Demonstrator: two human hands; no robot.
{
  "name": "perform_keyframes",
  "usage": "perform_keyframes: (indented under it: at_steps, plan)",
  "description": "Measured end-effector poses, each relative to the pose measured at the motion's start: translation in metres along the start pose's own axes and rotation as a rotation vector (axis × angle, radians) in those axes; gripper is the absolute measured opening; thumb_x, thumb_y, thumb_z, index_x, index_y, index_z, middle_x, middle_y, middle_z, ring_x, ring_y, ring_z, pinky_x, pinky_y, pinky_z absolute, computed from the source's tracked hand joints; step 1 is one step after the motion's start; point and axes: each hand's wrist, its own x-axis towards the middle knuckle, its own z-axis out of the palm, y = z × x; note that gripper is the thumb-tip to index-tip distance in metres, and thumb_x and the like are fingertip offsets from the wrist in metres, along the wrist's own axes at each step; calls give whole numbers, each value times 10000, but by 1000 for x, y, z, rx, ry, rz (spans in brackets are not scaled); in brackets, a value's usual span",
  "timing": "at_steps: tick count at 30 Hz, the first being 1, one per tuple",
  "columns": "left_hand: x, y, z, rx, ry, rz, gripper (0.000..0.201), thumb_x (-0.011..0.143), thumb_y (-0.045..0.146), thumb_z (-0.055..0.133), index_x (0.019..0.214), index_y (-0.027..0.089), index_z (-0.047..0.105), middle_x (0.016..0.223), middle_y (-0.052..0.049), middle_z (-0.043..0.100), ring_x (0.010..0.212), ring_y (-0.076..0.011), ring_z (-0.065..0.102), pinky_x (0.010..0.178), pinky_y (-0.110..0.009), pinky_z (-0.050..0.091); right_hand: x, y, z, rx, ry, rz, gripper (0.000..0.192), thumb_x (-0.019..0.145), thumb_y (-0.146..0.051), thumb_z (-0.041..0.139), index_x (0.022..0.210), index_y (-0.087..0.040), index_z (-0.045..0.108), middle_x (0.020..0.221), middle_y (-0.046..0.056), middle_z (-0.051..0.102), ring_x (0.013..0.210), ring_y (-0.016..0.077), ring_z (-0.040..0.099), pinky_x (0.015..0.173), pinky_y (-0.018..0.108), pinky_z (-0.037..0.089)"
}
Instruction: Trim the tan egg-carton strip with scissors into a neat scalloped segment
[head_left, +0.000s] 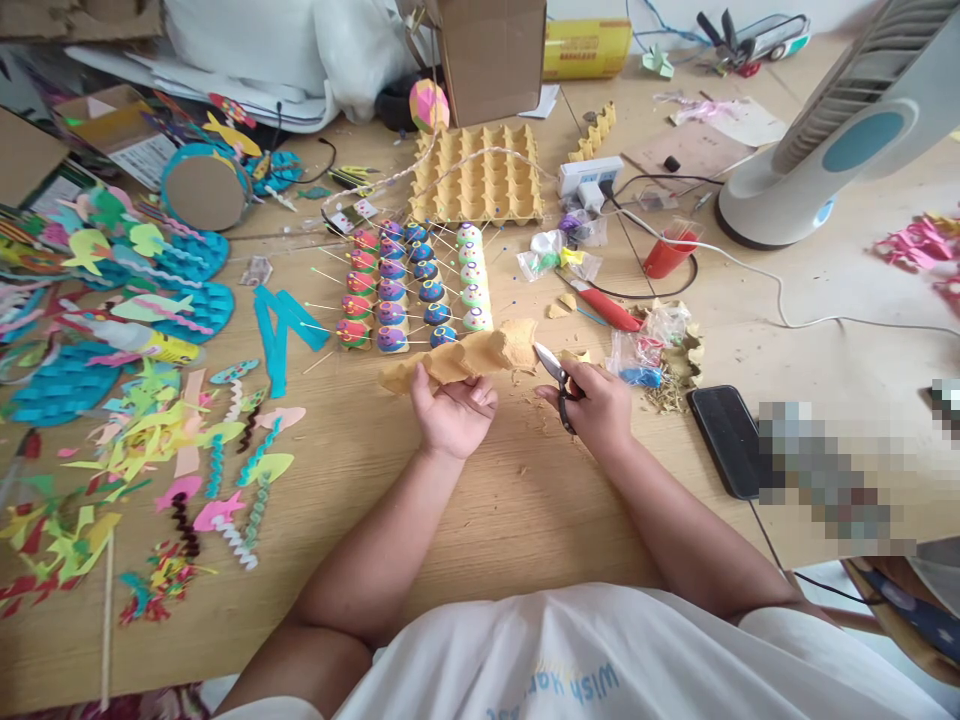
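Gripping a bumpy tan strip of egg carton (459, 358), my left hand (456, 412) is turned palm up, with its thumb and bent fingers closed against the strip. The strip is in the middle, just on the near side of four rows of painted cups. Its right end points toward my other hand.

My right hand (600, 402) is curled tight around the black handles of the scissors (552, 366). The silver blades are just beside the strip's right end. I cannot tell if they touch it.

On the far side of my hands, from left to right, are the red cups (358, 290), the purple cups (392, 290), the blue cups (430, 290) and the white cups (474, 282). Behind them lies a big egg tray (480, 180). To the right of my right hand, there is a pile of scraps (667, 395), and then a black phone (724, 440). Blue paper strips (274, 345) lie to the left of the rows. Lots of paper fish (219, 510) are on the near left.
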Motion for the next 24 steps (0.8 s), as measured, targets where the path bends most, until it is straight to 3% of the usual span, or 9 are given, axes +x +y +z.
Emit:
perform_keyframes:
  at_steps: [10, 16, 24]
  plan:
    - [-1, 0, 1, 13, -22, 4, 615, 942, 765, 487, 768, 215, 700, 646, -13, 593, 535, -111, 477, 507, -241, 444, -2, 0, 2, 125, -4, 101, 444, 917, -655, 682, 945, -214, 727, 667, 3, 602, 585, 153, 512, 581, 278, 388]
    - [-2, -2, 4, 63, -25, 51, 588, 942, 753, 485, 804, 227, 709, 689, -17, 628, 547, -118, 491, 530, -256, 431, -1, -2, 1, 229, -98, 140, 399, 907, -597, 690, 1030, -217, 691, 687, -31, 535, 609, 149, 492, 595, 275, 389]
    - [-2, -1, 4, 108, -51, 65, 531, 908, 737, 546, 832, 235, 701, 729, -18, 657, 574, -128, 498, 556, -272, 414, 0, -2, 2, 161, -127, 179, 409, 924, -600, 670, 1034, -208, 699, 693, -19, 547, 625, 157, 501, 607, 281, 361]
